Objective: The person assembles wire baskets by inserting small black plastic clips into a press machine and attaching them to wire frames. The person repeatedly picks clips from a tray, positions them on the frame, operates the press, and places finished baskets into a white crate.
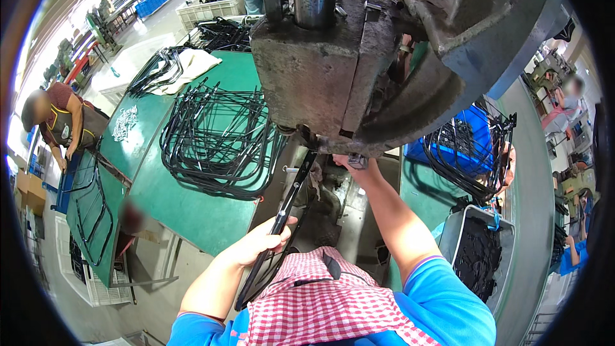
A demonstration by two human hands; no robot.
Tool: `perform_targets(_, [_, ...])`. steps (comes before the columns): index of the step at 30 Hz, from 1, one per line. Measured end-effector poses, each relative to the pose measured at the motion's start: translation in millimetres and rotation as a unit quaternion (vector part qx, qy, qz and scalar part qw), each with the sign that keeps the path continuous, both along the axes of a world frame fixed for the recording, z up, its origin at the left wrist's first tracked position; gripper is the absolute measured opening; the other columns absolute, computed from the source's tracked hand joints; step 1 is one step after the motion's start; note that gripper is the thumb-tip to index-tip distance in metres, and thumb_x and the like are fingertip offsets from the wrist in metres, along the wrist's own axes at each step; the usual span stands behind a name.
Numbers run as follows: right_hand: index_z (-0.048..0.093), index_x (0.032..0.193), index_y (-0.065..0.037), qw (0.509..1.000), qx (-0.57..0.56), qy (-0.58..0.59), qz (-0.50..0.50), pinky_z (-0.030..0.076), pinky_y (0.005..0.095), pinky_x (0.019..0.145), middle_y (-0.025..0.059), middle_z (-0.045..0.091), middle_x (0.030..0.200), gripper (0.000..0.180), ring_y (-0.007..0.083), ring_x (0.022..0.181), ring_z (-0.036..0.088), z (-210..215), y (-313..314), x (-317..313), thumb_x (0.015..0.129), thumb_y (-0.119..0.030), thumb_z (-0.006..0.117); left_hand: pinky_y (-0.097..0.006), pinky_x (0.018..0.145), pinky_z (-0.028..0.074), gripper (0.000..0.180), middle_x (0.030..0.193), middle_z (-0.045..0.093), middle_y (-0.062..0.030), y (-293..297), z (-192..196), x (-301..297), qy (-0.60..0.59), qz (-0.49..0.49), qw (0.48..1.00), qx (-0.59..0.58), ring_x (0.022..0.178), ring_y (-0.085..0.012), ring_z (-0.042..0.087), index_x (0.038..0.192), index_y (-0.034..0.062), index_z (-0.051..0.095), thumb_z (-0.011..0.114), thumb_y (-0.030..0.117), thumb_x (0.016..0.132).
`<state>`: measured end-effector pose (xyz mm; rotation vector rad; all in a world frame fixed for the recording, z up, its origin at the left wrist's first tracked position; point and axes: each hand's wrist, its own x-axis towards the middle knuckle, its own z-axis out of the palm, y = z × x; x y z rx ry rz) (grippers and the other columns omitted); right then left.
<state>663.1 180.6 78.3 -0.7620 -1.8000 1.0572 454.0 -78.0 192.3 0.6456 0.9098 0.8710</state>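
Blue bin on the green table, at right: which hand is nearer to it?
Right: the right hand is left of the blue bin; the left hand, gripping a black bar, is farther left and nearer the body.

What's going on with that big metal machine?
Someone in a red-and-white checked apron is working at a big grey machine. Their left hand holds a long black bar, with its far end up by the machine's underside. Their right hand reaches in there too, but it's partly hidden, so its grip is unclear. Black frames lie piled on the green table to the left.
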Motion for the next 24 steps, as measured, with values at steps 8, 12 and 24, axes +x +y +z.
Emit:
perform_targets(8, [0.059,0.09,0.001,0.949,-0.239,0.192,0.07,0.052,0.0317,0.067,0.008,0.065,0.082,0.013,0.0188,0.074,0.063,93.4,-55.4,-34.7,0.081,0.002,0.068,-0.026,0.073,0.039,0.094,0.089,0.044,0.0027,2.9,0.6,2.3,0.02,0.008,1.0,0.005,0.079,-0.0085,0.043,0.136,-0.0014,0.034,0.076,0.047,0.068])
perform_targets(12, [0.059,0.09,0.002,0.937,-0.269,0.221,0.031,0.052,0.0313,0.066,0.0075,0.065,0.082,0.014,0.0182,0.073,0.063,86.4,-56.1,-38.8,0.081,0.0,0.069,-0.025,0.073,0.038,0.09,0.089,0.044,0.0034,4.6,3.6,0.3,0.026,0.002,1.0,0.008,0.078,-0.0086,0.043,0.135,-0.0011,0.035,0.075,0.046,0.069])
perform_targets(24, [0.059,0.092,0.001,0.908,-0.328,0.258,0.045,0.055,0.0292,0.063,0.0091,0.065,0.083,0.015,0.0174,0.072,0.064,79.7,-60.0,-49.4,0.081,-0.002,0.069,-0.028,0.076,0.041,0.083,0.091,0.047,-0.0002,-5.4,-26.5,4.9,0.0,0.014,1.0,0.0,0.078,-0.0119,0.044,0.137,-0.0017,0.032,0.069,0.043,0.078])
